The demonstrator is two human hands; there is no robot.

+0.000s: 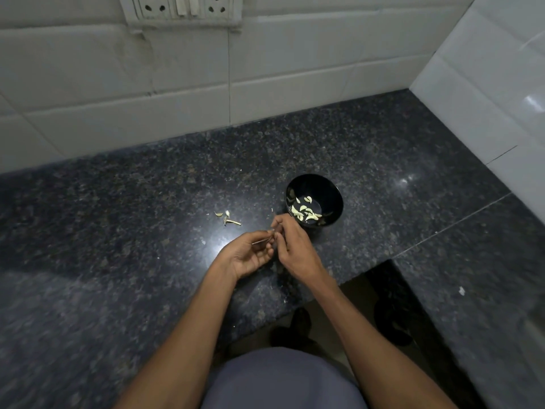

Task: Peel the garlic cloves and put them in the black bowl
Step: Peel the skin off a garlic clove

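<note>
Both hands meet over the dark speckled counter, just in front of the black bowl. Left hand is palm-up, fingers loosely curled, thumb and forefinger pinching a thin pale sliver that looks like garlic skin or stem; too small to say which. Right hand is back-up, fingers bunched together at the tips and pinching something small right where the two hands touch; probably the garlic clove being worked, but it's hidden by the fingers, so can't confirm. Black bowl sits upright on the counter, just beyond and slightly right of the right hand, close to it but contact not clear. Inside it: a small heap of peeled cloves, pale yellow-white, lying on the bowl floor toward the near-left side. On the counter left of the bowl, apart from both hands: a few peel scraps, scattered in a small cluster. White tiled wall behind, with a socket panel at top. Counter edge steps back at lower right, floor visible below it.
</note>
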